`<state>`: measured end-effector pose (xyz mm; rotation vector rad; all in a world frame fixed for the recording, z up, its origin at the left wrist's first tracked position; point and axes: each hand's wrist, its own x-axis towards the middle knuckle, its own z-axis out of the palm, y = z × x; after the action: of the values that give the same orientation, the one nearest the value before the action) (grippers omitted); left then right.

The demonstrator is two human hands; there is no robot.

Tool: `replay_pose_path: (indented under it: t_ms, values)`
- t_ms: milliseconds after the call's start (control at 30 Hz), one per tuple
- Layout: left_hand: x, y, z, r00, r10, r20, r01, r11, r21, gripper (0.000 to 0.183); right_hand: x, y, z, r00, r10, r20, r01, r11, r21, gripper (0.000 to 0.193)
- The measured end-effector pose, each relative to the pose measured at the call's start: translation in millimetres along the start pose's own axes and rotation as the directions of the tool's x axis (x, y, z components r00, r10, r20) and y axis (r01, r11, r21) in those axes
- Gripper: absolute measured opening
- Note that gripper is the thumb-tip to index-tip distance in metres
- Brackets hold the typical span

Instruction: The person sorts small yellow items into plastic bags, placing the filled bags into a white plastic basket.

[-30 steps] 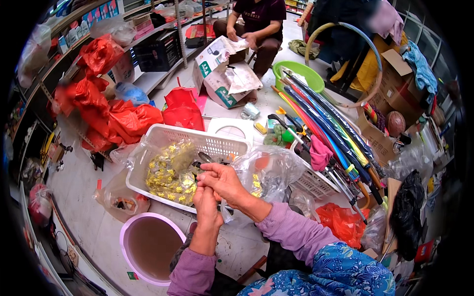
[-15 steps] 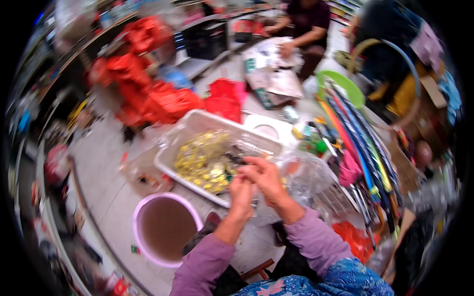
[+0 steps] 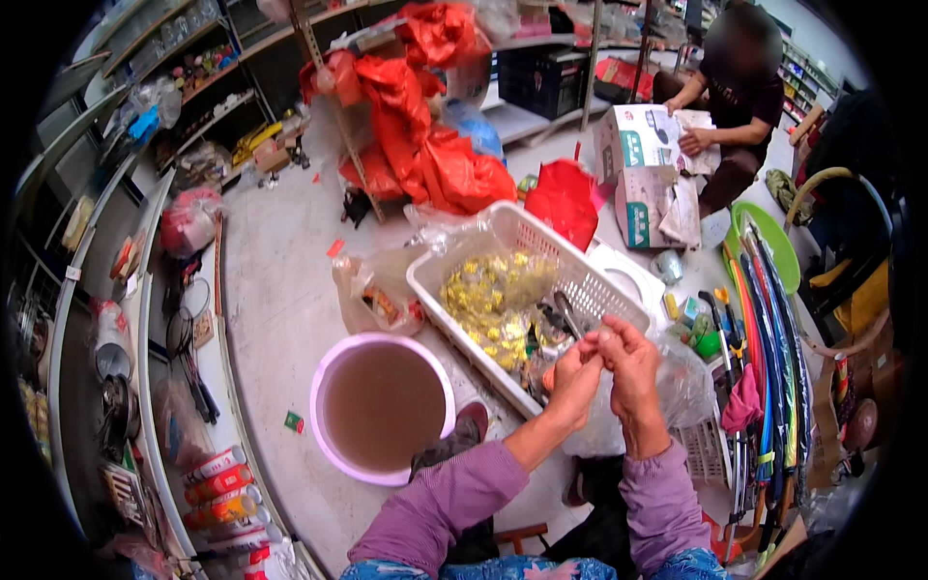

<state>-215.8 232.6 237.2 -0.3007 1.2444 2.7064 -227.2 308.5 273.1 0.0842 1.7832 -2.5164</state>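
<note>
My left hand point(image 3: 577, 381) and my right hand point(image 3: 630, 372) meet above the near right corner of a white plastic basket point(image 3: 425, 290). The fingers of both are closed, with thumbs and fingertips pinched together. Whatever lies between them is too small to make out. Just beyond the fingertips, a dark metal tool point(image 3: 567, 314) lies in the basket; I cannot tell whether a hand touches it. A clear bag of small yellow pieces point(image 3: 488, 295) fills the basket's left part. Crumpled clear plastic point(image 3: 684, 385) is beside my right hand.
A lilac tub point(image 3: 322, 416) of murky water stands left of my feet. Orange-red bags point(image 3: 435, 174) hang beyond the basket. At far right a person point(image 3: 739, 126) handles a white-green carton point(image 3: 633, 145). Folded umbrellas point(image 3: 773, 348) lean by a green basin point(image 3: 788, 256). Shelves point(image 3: 242, 425) line the left.
The view has swung left and sharpened, so the scene sits farther right in it. My right fingers, earlier stretched over the left hand, are now drawn together against the left fingertips.
</note>
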Motion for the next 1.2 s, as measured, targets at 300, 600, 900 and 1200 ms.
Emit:
replay_pose_path:
  t_ms: [300, 600, 900, 1200]
  values:
    - [3, -5, -3, 0.999, -0.01, -0.042, 0.013, 0.998, 0.064, 0.013, -3, -4, 1, 1.0, -0.012, -0.018, 0.013, 0.999, 0.03, 0.035]
    - [-7, 14, 4, 0.996, -0.07, -0.058, 0.075, 0.994, 0.082, 0.012, 2, 4, -2, 0.999, -0.037, 0.012, 0.037, 0.998, 0.056, 0.036]
    - [-11, 17, 6, 0.996, -0.085, -0.029, 0.089, 0.986, 0.141, 0.016, 0, 2, -1, 0.999, -0.036, -0.03, 0.038, 0.997, 0.063, 0.034]
    - [-12, 22, 11, 0.994, -0.096, -0.058, 0.101, 0.99, 0.096, 0.018, 1, 2, -3, 0.999, -0.036, -0.009, 0.036, 0.999, 0.032, 0.03]
